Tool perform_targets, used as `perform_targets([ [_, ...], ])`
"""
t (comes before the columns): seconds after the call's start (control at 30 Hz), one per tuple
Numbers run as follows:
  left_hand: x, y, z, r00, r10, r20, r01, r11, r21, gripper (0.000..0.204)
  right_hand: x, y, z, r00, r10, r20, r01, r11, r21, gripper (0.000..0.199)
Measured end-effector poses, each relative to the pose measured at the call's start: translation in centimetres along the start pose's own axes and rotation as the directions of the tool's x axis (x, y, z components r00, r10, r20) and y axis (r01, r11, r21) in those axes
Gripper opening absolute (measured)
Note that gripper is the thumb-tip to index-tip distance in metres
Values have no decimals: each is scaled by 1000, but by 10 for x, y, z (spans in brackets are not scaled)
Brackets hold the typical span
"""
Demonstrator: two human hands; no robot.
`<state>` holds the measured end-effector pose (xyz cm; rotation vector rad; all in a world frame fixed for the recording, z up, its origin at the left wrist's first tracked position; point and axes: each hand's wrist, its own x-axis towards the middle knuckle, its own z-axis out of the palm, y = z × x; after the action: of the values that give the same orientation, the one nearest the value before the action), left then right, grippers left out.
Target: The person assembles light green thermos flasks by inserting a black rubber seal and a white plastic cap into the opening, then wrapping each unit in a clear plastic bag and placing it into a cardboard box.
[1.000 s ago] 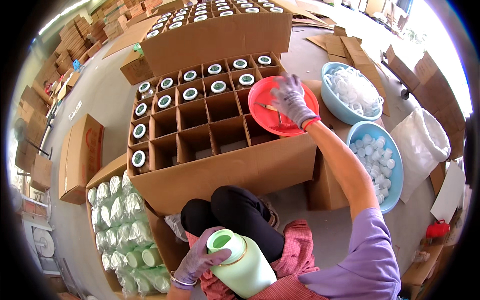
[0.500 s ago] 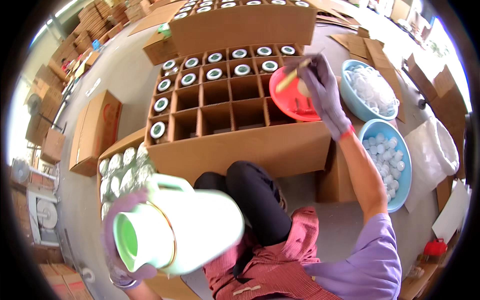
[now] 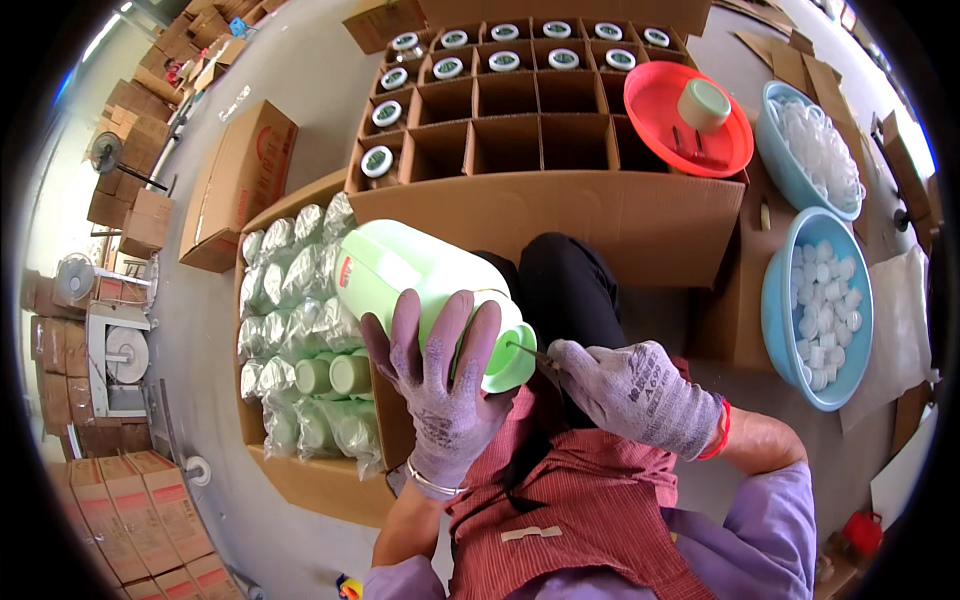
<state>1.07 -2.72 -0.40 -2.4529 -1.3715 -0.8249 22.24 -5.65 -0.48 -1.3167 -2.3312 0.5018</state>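
A pale green thermos jug (image 3: 415,265) lies tilted across my lap, its mouth (image 3: 508,362) facing right toward my other hand. My left hand (image 3: 440,390), in a grey-purple work glove, grips the jug near the neck with its fingers over the side. In the same kind of glove, my right hand (image 3: 640,395) is closed on a thin dark pointed tool (image 3: 535,352). The tool's tip reaches into the jug's mouth; its handle is hidden in the fingers.
Ahead stands a divided carton (image 3: 560,215) with several white-lidded jugs. On its right corner rests a red bowl (image 3: 740,150) holding a green cup (image 3: 704,106). Blue basins of clear rings (image 3: 770,150) and white caps (image 3: 775,330) stand right. A carton of wrapped jugs (image 3: 320,490) is left.
The jug has swung round, its mouth now facing right instead of left. My right hand has come down from the red bowl to the mouth. The view has shifted too.
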Motion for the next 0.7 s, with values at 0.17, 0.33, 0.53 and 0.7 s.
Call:
perform_targets([
  [0.17,-11,4,18,997,16,-69,-11,997,76,57,-9,-8,5,991,135,15,-133,986,-104,21],
  [0.33,-23,2,31,992,92,-88,-76,982,171,54,-9,-3,20,964,197,177,-224,964,144,23],
  [0.53,-29,0,42,990,32,-141,-6,983,182,41,-1,6,28,912,159,378,-342,805,486,27],
  [0.7,-35,-2,47,979,-31,-201,57,991,123,43,24,4,6,594,52,803,-745,412,525,31],
])
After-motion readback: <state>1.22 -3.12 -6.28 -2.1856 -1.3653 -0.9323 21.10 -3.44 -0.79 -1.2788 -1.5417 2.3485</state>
